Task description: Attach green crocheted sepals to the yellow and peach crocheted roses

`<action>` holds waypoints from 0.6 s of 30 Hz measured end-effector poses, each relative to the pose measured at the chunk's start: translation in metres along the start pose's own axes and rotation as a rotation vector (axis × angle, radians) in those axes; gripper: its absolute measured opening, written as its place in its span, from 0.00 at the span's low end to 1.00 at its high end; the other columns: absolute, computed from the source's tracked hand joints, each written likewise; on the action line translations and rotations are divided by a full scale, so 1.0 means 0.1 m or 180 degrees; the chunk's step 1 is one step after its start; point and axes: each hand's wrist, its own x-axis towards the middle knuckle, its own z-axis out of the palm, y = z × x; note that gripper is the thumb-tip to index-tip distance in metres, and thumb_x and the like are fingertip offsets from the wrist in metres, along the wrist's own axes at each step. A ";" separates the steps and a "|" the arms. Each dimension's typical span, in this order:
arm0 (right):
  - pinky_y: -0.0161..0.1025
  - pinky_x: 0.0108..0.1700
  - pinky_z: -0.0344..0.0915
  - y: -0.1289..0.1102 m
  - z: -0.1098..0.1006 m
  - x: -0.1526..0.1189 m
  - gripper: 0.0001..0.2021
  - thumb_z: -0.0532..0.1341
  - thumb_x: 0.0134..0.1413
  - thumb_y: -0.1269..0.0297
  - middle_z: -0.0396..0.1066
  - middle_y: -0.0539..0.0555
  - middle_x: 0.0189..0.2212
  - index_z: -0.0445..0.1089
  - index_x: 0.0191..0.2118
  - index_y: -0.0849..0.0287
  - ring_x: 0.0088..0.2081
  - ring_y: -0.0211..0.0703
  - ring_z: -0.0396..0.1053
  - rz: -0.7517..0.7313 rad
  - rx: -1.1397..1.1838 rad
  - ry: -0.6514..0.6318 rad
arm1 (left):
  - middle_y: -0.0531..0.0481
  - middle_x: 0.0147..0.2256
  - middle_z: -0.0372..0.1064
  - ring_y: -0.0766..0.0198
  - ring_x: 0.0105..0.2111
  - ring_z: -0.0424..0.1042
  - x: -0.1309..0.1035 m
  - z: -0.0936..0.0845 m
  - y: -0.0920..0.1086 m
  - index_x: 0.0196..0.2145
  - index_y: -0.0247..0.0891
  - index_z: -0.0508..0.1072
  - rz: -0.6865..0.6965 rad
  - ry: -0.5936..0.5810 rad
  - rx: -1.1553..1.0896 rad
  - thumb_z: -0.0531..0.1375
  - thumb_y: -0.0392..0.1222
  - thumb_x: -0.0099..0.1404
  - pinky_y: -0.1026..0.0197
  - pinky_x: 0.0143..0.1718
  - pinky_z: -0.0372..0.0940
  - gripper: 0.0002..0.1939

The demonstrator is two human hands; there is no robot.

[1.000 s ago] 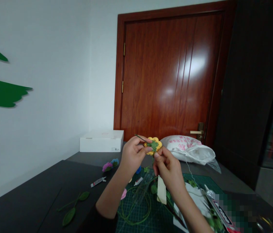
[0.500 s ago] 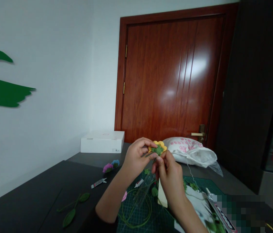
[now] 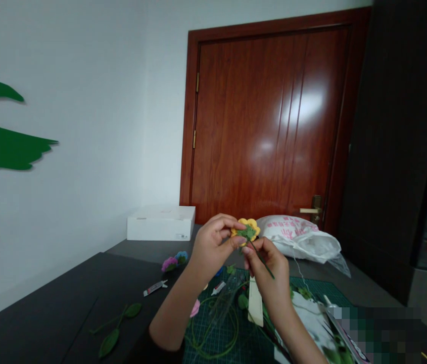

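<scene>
A yellow crocheted flower (image 3: 250, 223) with a green backing (image 3: 249, 232) is turned with its back toward me. My left hand (image 3: 219, 240) pinches it by its left edge between thumb and fingers. From the green centre a thin dark green stem (image 3: 265, 264) slants down to the right, across the front of my right hand (image 3: 272, 263). The right thumb and fingertips are pressed together just under the flower. What lies between them is too small to make out.
Below the hands is a green cutting mat (image 3: 247, 333) with coiled green cord (image 3: 232, 344) and a cream card (image 3: 254, 306). Left lie a glue tube (image 3: 155, 288), a leaf sprig (image 3: 109, 343) and purple (image 3: 169, 264) and blue flowers (image 3: 181, 257). Behind are a white box (image 3: 162, 225) and a plastic bag (image 3: 292, 235).
The right hand has shifted slightly right and down, its fingers loosening from the stem. The green stem now shows in front of it. The left hand keeps the flower nearly in place.
</scene>
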 end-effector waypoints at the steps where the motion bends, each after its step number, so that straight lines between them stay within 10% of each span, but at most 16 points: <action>1: 0.33 0.21 0.56 0.01 0.01 -0.01 0.11 0.63 0.54 0.60 0.63 0.45 0.16 0.64 0.26 0.56 0.18 0.36 0.60 0.0033 0.0040 0.0015 | 0.46 0.41 0.68 0.61 0.41 0.74 0.00 0.01 0.01 0.37 0.34 0.77 0.0002 -0.0059 0.0074 0.66 0.33 0.59 0.58 0.45 0.71 0.07; 13: 0.32 0.20 0.54 -0.02 0.01 0.01 0.13 0.66 0.48 0.55 0.64 0.46 0.17 0.66 0.26 0.58 0.18 0.35 0.59 0.0195 -0.0026 0.0221 | 0.46 0.39 0.67 0.60 0.42 0.72 -0.01 -0.04 0.06 0.36 0.35 0.74 -0.0132 -0.0379 0.0297 0.66 0.33 0.59 0.58 0.44 0.69 0.06; 18: 0.30 0.15 0.50 -0.15 0.02 0.03 0.18 0.65 0.49 0.46 0.62 0.43 0.12 0.63 0.27 0.56 0.12 0.33 0.55 0.0473 0.0619 -0.0331 | 0.45 0.45 0.66 0.57 0.48 0.69 0.00 -0.03 -0.01 0.40 0.37 0.72 -0.0079 -0.0391 0.0018 0.65 0.36 0.60 0.55 0.51 0.64 0.10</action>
